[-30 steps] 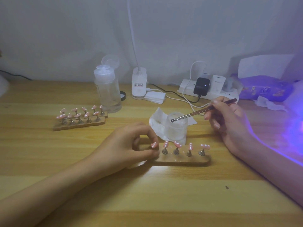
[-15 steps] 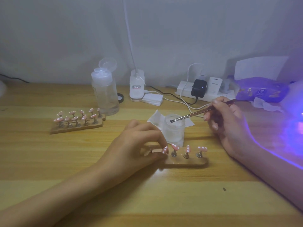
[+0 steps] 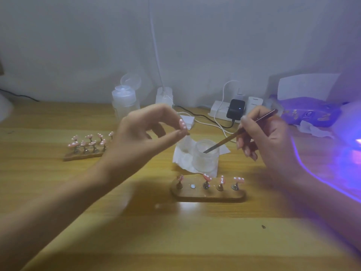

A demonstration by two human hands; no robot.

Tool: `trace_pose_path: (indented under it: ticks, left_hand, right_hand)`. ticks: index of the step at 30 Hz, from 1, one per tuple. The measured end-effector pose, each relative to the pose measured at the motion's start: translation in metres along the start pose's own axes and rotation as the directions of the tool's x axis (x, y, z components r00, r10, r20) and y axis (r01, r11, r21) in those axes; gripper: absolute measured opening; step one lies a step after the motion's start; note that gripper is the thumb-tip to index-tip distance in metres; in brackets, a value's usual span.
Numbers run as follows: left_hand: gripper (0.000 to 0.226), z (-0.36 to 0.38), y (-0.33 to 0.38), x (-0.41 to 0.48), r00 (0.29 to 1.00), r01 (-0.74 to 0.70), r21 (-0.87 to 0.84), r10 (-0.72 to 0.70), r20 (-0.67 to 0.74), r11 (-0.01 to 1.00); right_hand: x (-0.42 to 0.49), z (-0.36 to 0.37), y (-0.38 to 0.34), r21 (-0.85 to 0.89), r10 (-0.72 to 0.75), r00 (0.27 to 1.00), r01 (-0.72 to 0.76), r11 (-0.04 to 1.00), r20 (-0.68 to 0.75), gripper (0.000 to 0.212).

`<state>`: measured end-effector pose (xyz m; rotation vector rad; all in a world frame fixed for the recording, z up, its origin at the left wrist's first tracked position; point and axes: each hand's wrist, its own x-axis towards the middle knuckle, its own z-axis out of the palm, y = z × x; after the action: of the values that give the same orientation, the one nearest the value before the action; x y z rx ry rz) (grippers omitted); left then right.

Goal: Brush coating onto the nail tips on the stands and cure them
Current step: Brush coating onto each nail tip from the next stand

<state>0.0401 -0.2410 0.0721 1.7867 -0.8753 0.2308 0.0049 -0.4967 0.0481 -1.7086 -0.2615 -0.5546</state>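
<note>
While the left hand (image 3: 140, 137) pinches one pink nail tip (image 3: 182, 125) between thumb and forefinger above the table (image 3: 136, 231), the right hand (image 3: 269, 141) grips a thin brush (image 3: 224, 140), its tip dipped into the frosted jar (image 3: 205, 162). Four more tips sit on the near wooden stand (image 3: 195, 196) just in front of the jar; a second, fuller stand (image 3: 82, 156) lies well to the left.
</note>
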Motion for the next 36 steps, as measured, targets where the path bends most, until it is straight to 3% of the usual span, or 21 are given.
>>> trace_pose_path:
  ticks: [5, 10, 15, 24, 27, 31, 36]
  left_hand:
    - [0.012, 0.014, -0.012, 0.019, 0.983, 0.183, -0.259, -0.174, 0.056, 0.948]
    - [0.003, 0.025, -0.024, 0.016, 0.981, 0.183, -0.286, -0.154, 0.121, 0.941]
    - [0.004, 0.028, -0.037, 0.009, 0.974, 0.192, -0.192, -0.163, 0.156, 0.962]
    - [0.012, 0.031, -0.051, -0.001, 0.975, 0.204, -0.241, -0.218, -0.035, 0.949]
    - [0.010, 0.033, -0.053, -0.001, 0.981, 0.181, -0.169, -0.190, -0.039, 0.969]
    - [0.013, 0.034, -0.054, 0.000, 0.987, 0.152, -0.094, -0.157, -0.042, 0.984]
    - [0.007, 0.036, -0.058, -0.001, 0.987, 0.157, -0.082, -0.159, -0.015, 0.984]
  right_hand:
    - [0.005, 0.002, 0.002, -0.049, 0.004, 0.998, -0.001, 0.999, 0.066, 0.027]
    - [0.006, 0.005, 0.001, -0.088, 0.012, 0.992, -0.001, 0.996, 0.126, 0.025]
    - [0.007, 0.007, 0.005, -0.046, 0.048, 0.987, -0.041, 0.998, 0.153, 0.024]
    - [0.000, 0.001, 0.016, 0.185, 0.108, 0.989, -0.089, 0.979, -0.099, 0.022]
    - [-0.007, -0.001, 0.020, 0.261, 0.146, 0.975, -0.100, 0.960, -0.165, 0.030]
    - [-0.009, -0.001, 0.023, 0.355, 0.256, 0.944, -0.171, 0.919, -0.210, 0.038]
    - [-0.005, -0.002, 0.027, 0.399, 0.333, 0.927, -0.243, 0.884, -0.173, 0.024]
